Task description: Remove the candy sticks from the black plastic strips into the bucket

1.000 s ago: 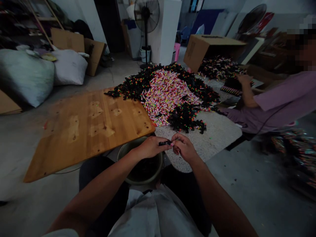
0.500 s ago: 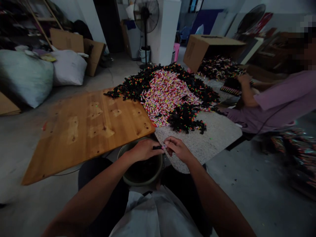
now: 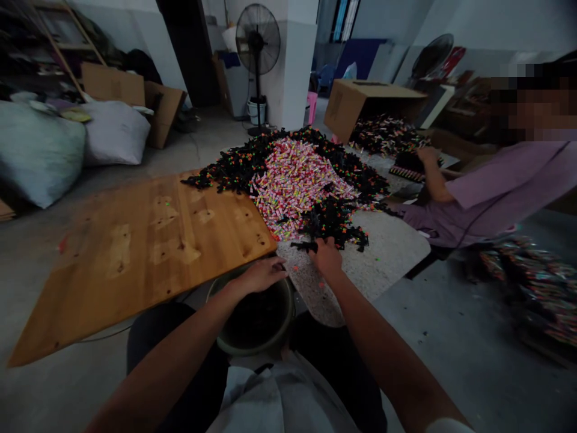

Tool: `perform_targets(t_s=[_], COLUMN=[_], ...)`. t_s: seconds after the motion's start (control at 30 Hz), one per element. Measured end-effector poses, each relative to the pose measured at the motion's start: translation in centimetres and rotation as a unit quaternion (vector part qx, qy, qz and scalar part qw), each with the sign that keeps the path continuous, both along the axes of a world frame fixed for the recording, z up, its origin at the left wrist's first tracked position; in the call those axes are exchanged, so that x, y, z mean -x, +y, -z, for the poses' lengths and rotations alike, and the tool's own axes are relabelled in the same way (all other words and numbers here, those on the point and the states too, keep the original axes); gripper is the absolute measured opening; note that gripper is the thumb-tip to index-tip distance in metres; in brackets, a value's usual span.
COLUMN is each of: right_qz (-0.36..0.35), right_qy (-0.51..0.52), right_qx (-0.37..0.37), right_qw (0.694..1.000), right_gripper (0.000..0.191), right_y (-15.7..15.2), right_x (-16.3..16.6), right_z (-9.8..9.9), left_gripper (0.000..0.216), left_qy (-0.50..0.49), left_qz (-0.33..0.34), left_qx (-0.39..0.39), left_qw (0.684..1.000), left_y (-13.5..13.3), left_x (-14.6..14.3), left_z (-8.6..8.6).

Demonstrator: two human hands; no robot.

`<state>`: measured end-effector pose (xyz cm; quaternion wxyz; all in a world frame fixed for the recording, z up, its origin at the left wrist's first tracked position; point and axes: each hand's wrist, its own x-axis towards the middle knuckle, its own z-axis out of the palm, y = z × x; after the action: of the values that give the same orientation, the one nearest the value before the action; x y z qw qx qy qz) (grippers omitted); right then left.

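My left hand rests over the far rim of a dark round basin between my knees, fingers loosely stretched, nothing seen in them. My right hand reaches forward to the near edge of a heap of small black pieces with orange and green tips; its fingers close on a black piece. Behind that lies a mound of pink and white striped tubes. Both heaps sit on a speckled grey slab.
A wooden board lies to the left. A person in a purple shirt sits at the right, one hand at another pile by a tipped cardboard box. Sacks and a standing fan are behind.
My hands were together over the basin, pinching a small black piece. Now they have parted: the right has reached forward to the black heap, and the left stays over the basin.
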<state>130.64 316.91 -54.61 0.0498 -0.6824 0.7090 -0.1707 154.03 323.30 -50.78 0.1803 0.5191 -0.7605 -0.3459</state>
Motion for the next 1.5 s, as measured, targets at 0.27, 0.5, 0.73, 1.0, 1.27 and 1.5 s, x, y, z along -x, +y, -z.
perform_targets(t_s=[0.27,0.5,0.73,1.0,1.27,1.5], right_qz=[-0.136,-0.301,-0.258,-0.237,-0.166,-0.206], right_qy=[-0.052,-0.25,-0.094,-0.001,-0.169,-0.616], right_qx=[0.071,0.044,0.013,-0.022,0.029,-0.045], right_qw=[0.987,0.919,0.961,0.971,0.971,0.759], right_gripper=[0.032,0.03,0.033,0.025,0.023,0.025], right_y=[4.0,2.3,-2.8,-4.8,-3.7,2.0], right_x=[-0.2,-1.1,-3.9,-5.6,-4.2,-4.3], right_z=[0.3,-1.7,-3.6,-3.7,-3.4,-3.9], left_gripper=[0.046,0.035,0.051,0.048,0.048,0.047], left_qy=[0.177,0.29,0.438,0.437,0.405,0.358], left_qz=[-0.064,-0.148,-0.149,-0.123,-0.111,-0.09], left_qx=[0.039,0.084,-0.102,-0.13,-0.073,-0.049], left_qw=[0.981,0.942,0.881,0.881,0.905,0.928], left_y=[-2.2,-2.1,-0.3,1.2,1.1,1.6], left_x=[5.4,4.8,1.6,0.1,0.2,1.2], left_z=[2.6,1.3,0.4,-1.5,-1.6,-2.2])
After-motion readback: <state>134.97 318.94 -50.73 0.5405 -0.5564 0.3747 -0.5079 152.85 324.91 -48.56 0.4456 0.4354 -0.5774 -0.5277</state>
